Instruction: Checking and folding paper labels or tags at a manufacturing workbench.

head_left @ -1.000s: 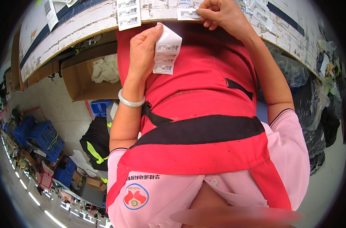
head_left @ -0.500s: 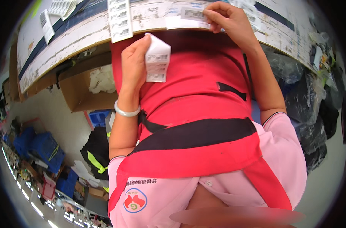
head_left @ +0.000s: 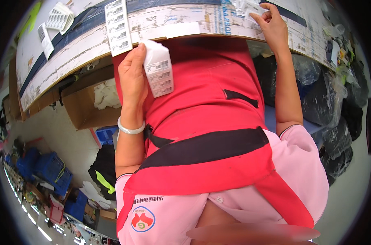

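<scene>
Left hand (head_left: 132,75) in front of the red apron (head_left: 201,81), just short of the table (head_left: 152,26). Thumb and fingers closed on the upper left edge of a folded label strip (head_left: 160,75). Strip lies on the inner, rightward side of that hand; long axis runs from the thumb down toward the waist, tilted a little to the right. Printed rows face up, blank part folded at the top.

Right hand (head_left: 275,32) well apart, out over the table at the near edge of a pile of labels (head_left: 245,7). Thumb and forefinger stand slightly apart; whether a label sits between them, cannot tell. Pile is left of and just beyond these fingertips, so the right hand is the nearer to it. From the right fingers, the folded strip lies left and closer to the body.

Blank white paper (head_left: 183,30) at the table edge, between the hands. Long label strip (head_left: 118,28) near the left hand, pointing away from the body.
</scene>
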Demonstrator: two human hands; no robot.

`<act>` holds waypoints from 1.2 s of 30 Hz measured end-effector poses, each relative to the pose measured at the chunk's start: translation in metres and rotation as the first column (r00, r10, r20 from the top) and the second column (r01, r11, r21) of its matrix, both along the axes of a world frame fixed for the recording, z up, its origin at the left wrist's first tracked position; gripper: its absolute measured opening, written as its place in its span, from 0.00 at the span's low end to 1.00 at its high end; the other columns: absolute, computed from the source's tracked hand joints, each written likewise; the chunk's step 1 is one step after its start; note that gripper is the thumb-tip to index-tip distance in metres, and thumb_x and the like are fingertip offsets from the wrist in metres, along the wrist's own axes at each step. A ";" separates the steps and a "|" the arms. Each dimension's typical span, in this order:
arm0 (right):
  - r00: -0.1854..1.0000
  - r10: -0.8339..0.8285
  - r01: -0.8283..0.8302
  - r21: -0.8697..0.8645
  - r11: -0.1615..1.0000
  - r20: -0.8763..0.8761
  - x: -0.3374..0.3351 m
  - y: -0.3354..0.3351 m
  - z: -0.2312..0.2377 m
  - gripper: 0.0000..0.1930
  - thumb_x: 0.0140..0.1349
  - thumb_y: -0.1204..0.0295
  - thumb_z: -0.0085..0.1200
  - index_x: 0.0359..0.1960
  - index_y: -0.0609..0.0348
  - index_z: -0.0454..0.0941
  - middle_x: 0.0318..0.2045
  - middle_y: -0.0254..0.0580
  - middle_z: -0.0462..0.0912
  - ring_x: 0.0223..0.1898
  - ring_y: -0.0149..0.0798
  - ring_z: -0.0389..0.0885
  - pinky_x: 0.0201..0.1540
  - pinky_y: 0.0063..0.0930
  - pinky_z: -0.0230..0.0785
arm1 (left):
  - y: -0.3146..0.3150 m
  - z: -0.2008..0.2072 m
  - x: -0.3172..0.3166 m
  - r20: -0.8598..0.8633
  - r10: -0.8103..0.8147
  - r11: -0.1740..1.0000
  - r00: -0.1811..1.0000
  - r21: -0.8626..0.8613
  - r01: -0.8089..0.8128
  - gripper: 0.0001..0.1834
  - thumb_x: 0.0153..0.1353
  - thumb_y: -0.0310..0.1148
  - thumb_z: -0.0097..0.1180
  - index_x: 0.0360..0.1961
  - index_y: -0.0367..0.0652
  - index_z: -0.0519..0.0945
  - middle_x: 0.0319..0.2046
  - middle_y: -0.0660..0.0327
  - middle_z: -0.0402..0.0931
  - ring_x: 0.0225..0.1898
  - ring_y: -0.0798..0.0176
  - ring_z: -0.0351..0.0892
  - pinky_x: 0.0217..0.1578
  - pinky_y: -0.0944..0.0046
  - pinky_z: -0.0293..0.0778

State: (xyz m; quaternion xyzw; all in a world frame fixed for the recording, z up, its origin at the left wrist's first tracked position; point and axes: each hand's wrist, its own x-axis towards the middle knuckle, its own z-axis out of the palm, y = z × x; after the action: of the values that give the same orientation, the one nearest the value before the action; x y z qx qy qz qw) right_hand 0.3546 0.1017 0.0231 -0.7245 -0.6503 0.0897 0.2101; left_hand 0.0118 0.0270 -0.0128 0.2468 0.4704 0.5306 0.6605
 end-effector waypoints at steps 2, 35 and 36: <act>0.945 0.150 -0.170 -0.044 0.984 -0.290 -0.030 -0.004 -0.010 0.12 0.61 0.64 0.59 0.42 0.55 0.80 0.26 0.28 0.78 0.26 0.22 0.73 0.30 0.16 0.65 | -0.003 0.001 0.001 0.004 0.047 0.999 0.999 0.012 -0.047 0.15 0.68 0.36 0.52 0.41 0.32 0.81 0.34 0.60 0.82 0.33 0.72 0.78 0.37 0.73 0.72; 0.540 0.432 -0.456 0.181 0.871 -0.722 -0.133 -0.028 -0.009 0.08 0.63 0.71 0.57 0.37 0.63 0.80 0.28 0.32 0.81 0.28 0.22 0.77 0.31 0.16 0.71 | -0.007 0.001 -0.010 -0.381 -0.343 0.878 0.859 0.196 0.438 0.17 0.67 0.40 0.54 0.42 0.36 0.83 0.30 0.65 0.80 0.26 0.75 0.73 0.27 0.76 0.69; 0.644 0.500 -0.455 0.235 0.859 -0.580 -0.132 -0.024 -0.007 0.08 0.63 0.70 0.57 0.38 0.62 0.80 0.28 0.32 0.80 0.28 0.22 0.76 0.32 0.15 0.70 | -0.010 0.001 -0.014 -0.306 -0.373 0.897 0.876 0.122 0.425 0.17 0.68 0.41 0.52 0.42 0.37 0.83 0.30 0.65 0.80 0.25 0.75 0.72 0.26 0.75 0.68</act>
State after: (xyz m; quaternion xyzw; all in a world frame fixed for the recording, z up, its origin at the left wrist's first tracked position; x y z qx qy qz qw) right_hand 0.2223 0.0774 0.0160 -0.4483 -0.7137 0.3535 0.4058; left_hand -0.0024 0.0173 -0.0121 0.4703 0.4447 0.3844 0.6583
